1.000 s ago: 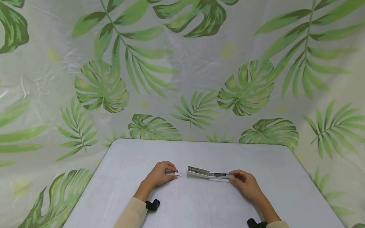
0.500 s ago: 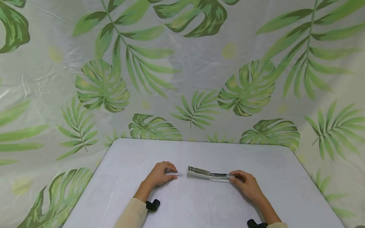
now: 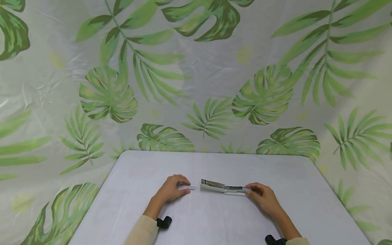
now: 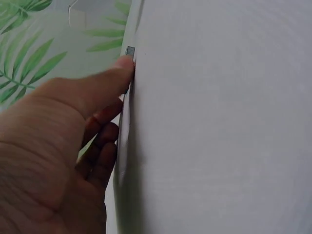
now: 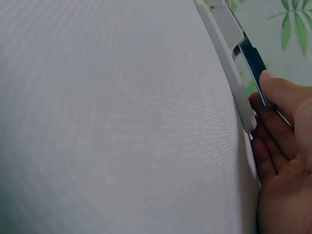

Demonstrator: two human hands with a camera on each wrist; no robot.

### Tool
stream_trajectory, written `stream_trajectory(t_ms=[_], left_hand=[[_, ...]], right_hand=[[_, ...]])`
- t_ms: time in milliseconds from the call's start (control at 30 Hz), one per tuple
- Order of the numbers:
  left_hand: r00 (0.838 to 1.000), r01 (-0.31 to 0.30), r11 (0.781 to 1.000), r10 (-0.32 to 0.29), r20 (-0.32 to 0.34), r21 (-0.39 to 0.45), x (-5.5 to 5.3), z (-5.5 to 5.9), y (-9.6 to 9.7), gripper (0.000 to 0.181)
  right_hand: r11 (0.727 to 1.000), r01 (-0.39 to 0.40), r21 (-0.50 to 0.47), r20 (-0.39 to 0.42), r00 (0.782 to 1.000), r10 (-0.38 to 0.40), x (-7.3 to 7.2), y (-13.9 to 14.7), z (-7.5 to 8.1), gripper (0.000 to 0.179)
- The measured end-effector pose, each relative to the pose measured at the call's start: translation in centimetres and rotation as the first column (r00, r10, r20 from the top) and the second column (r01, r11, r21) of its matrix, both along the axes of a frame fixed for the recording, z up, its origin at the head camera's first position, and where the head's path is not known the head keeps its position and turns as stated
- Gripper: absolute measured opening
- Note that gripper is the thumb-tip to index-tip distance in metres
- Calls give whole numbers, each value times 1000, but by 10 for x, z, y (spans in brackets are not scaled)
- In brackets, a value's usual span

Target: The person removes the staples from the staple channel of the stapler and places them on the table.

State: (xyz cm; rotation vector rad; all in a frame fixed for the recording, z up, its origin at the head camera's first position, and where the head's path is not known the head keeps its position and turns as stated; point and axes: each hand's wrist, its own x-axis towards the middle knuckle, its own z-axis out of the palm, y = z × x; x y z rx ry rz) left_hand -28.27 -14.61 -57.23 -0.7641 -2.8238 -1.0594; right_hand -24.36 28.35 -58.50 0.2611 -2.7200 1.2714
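A short grey strip of staples [image 3: 191,188] lies at the fingertips of my left hand [image 3: 171,187], pinched between thumb and fingers just above the white table. In the left wrist view its ribbed end [image 4: 130,50] pokes out past the thumb [image 4: 109,83]. To the right, a white stapler [image 3: 212,185] lies folded wide open, its top swung over to the left and its metal inside showing. My right hand [image 3: 264,198] grips the stapler's right end. The right wrist view has the thumb on the dark metal magazine [image 5: 253,58], with the white base [image 5: 234,83] beside it.
The white tabletop [image 3: 147,165] reaches back to a hanging sheet printed with green leaves [image 3: 211,85]. Black wrist mounts [image 3: 164,222] sit on both forearms, near beige sleeves [image 3: 142,231].
Between my left fingertips the staple strip has turned slightly and looks flatter than a second ago. Both hands and the stapler stay where they were.
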Motion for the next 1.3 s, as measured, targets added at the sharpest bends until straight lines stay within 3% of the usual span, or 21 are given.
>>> stream_trajectory(t_ms=[133,300,500,667,1000,1300], left_hand=[[1000,14,1000,-14,-10,-24,6,4,3,38],[999,27,1000,-26,-30,5,11,17,13,44],[998,27,999,-24,-51,45,15,38,32,42],[998,8,998,-4,-61,68,13,48,48,34],[997,0,997,6,-82,77,11,56,86,34],[993,43,997,-36,-110,68,12,49,126,32]], right_hand=[[1000,2,4,9,1000,-2,0,-1,0,26],[1000,6,1,12,1000,-6,1,-2,1,26],[1000,10,-2,13,1000,-10,-1,-2,2,26],[1000,11,-5,24,1000,-11,-1,-2,1,27],[1000,5,-17,27,1000,-4,-1,-1,1,27],[1000,1,-20,32,999,0,-1,-2,2,28]])
